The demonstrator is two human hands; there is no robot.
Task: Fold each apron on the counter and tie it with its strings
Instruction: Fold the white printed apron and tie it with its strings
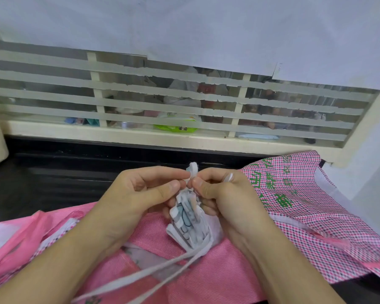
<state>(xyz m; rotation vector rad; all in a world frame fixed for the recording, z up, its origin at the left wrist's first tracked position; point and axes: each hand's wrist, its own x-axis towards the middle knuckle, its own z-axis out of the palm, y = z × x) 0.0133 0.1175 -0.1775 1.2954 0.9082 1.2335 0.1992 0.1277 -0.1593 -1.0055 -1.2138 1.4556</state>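
On the dark counter (75, 172), pink aprons lie spread; above them you hold the folded white apron bundle (188, 222) upright, its long axis running away from you. Your left hand (140, 194) and right hand (222, 194) both pinch the white string (193, 170) at its top, equally near, tails trailing toward you.

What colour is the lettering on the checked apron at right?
Green, on the pink checked apron; head view.

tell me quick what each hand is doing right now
Left hand: pinching the white string above the folded apron bundle.
Right hand: pinching the same string from the other side.
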